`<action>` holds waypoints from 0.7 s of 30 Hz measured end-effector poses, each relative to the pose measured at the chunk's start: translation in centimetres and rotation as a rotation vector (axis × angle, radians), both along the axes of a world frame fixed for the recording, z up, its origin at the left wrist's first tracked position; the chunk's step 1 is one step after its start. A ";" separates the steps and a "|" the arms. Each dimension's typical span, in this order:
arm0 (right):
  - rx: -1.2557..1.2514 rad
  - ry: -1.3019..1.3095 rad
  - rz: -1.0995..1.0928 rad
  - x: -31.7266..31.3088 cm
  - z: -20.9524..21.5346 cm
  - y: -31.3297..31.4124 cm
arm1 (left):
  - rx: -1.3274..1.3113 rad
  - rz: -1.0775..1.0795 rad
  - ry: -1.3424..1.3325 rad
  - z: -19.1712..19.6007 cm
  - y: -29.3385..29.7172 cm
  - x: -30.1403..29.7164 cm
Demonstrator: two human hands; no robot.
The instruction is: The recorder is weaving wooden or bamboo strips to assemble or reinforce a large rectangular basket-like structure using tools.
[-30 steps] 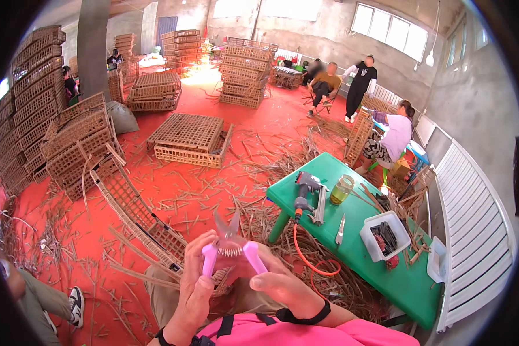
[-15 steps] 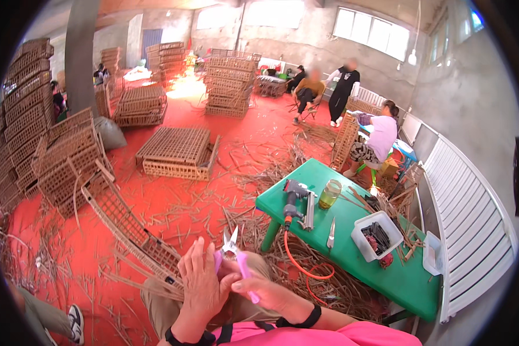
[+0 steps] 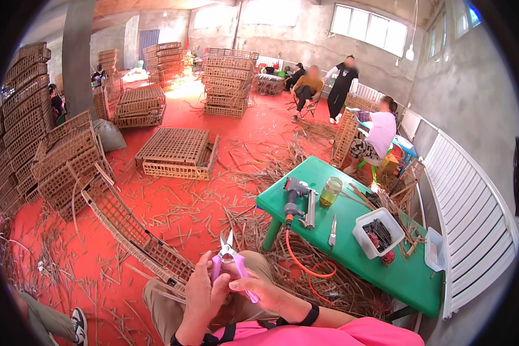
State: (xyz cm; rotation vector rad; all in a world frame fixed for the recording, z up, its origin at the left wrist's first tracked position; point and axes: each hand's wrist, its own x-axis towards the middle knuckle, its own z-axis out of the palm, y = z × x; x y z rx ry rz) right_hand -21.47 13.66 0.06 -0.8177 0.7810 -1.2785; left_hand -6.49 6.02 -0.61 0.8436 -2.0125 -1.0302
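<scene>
Pruning shears (image 3: 226, 252) with lilac handles and silver blades stand between my hands, above my lap, blades spread and pointing away from me. My right hand (image 3: 265, 292) grips the right handle, its thumb laid across it. Around the left handle curl the fingers of my left hand (image 3: 204, 295), partly hidden behind it. A long woven rattan-like panel (image 3: 134, 233) with black strips along it leans by my left knee, its near end close to my left hand.
On the green table (image 3: 288, 183) at right lie a nail gun (image 3: 297, 199) with an orange hose, a jar (image 3: 330, 192), a knife (image 3: 333, 230) and a tub (image 3: 358, 233) of dark pieces. Cut strips litter the red floor (image 3: 173, 199). Stacked woven crates (image 3: 228, 86) stand behind; a person (image 3: 380, 135) sits beyond the table.
My left hand has turned and closed in on the left handle; before, its fingers were raised with the back showing. The shears have shifted slightly left and stay spread.
</scene>
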 end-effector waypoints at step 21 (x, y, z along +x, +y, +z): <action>-0.189 0.741 -0.264 -9.1 3.2 -2.3 | -0.127 0.262 -0.260 -0.1 1.3 3.7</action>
